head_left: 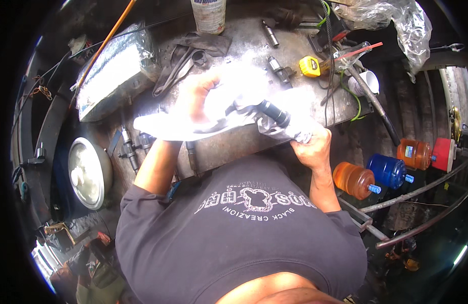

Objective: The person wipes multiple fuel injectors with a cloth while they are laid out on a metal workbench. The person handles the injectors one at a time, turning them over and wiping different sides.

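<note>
My left hand (196, 96) grips a pale, overexposed cloth (168, 126) bunched over a greasy metal workbench (244, 147). My right hand (310, 147) holds the other end of the cloth wrapped around a dark cylindrical metal part (274, 112), whose black end sticks out between the two hands. Both forearms rise from my dark printed shirt at the bottom of the view.
On the bench lie a yellow tape measure (310, 66), small metal cylinders (279, 70), a dark rag (188, 58), a white can (208, 15) and a foil-wrapped block (115, 71). A round metal lid (89, 172) sits left; orange (353, 180) and blue (388, 171) bottles lie right.
</note>
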Tool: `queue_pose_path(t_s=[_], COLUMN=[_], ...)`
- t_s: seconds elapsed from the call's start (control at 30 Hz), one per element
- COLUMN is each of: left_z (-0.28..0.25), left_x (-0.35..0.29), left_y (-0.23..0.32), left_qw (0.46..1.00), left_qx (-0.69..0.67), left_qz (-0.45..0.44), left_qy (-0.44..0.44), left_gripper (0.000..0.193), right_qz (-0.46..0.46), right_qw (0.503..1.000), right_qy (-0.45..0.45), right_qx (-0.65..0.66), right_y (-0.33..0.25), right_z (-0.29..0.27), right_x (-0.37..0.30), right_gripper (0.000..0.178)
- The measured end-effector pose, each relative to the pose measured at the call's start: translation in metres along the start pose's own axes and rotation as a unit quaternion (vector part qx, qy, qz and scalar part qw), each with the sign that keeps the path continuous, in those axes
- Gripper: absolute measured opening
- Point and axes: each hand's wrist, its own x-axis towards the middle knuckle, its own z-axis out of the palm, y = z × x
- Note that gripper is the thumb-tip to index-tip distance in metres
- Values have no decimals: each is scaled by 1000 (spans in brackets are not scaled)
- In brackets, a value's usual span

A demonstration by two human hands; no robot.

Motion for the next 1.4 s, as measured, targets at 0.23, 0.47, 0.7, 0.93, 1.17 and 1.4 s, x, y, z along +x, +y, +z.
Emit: queue_pose_path(t_s=[0.23,0.47,0.7,0.93,1.17,1.4], left_z=[-2,6,-28,19,32,-13], left_x=[-15,2,37,5,3,29], left_y=[-50,-28,27,-72,-31,11], left_qw=[991,973,959,982,999,979], left_qx=[-57,-165,130,17,31,86], left_qz=[-11,-66,200,-138,-8,159], left_qy=[-121,-145,-152,-128,-31,-92], left_gripper=[63,39,24,37,35,29], right_qz=[-99,-16,280,-113,-10,162], right_qw=[975,987,809,962,984,903], right_qy=[31,-72,-380,53,-24,-260], right_qx=[-198,-143,350,-243,-176,303], right_y=[-2,-13,2,-1,15,8], right_z=[-11,-23,-19,-14,-12,2], right_x=[10,20,26,30,23,16], right_gripper=[23,24,38,20,8,29])
